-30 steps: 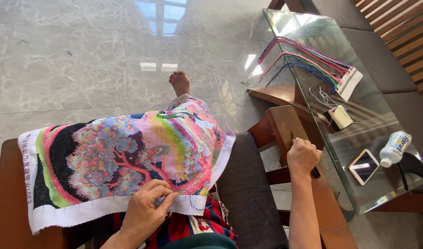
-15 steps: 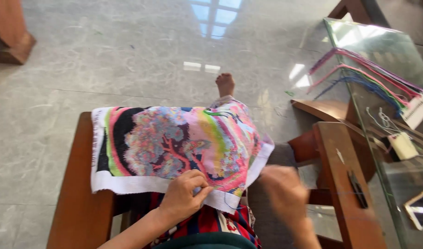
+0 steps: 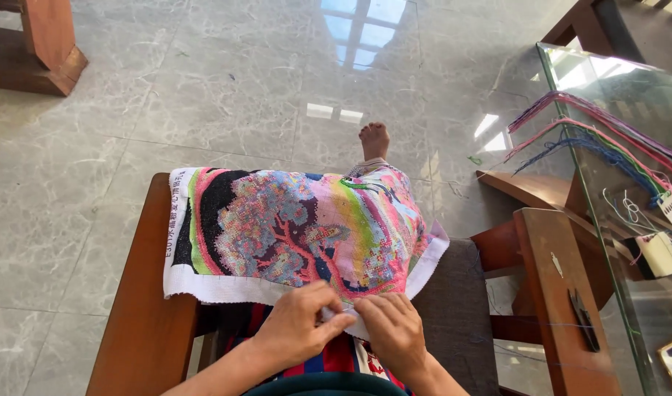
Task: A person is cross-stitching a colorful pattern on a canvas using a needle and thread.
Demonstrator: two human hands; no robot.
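Cross-stitch cloth [image 3: 299,231] lies draped over the person's lap and raised knee, with its left edge hanging over the left wooden armrest [image 3: 142,308] and its right corner drooping onto the grey seat cushion [image 3: 453,308]. Most of it is stitched in a bright tree pattern; a plain white border runs along the near edge.

Both hands meet at that near border. The left hand [image 3: 299,326] curls with thumb and fingertips pinched on the white edge. The right hand [image 3: 394,330] rests just beside it, fingers bent down onto the same edge; it looks pinched too, though I cannot tell whether it holds a needle, since none shows.

By its sag over the knee, the cloth looks soft, light and limp. It will likely fold and slide rather than keep a shape, so 1 hand alone would let it slump. The dense stitching probably makes the middle thicker and a little stiffer than the bare border. The white border is the sensible place to grip: it is free of stitches and close to the hands. Pulling hard on the worked area could distort it.

A bare foot [image 3: 374,139] shows on the far side. To the right, a glass table [image 3: 607,191] carries thread skeins [image 3: 592,139] in pink, purple and blue.
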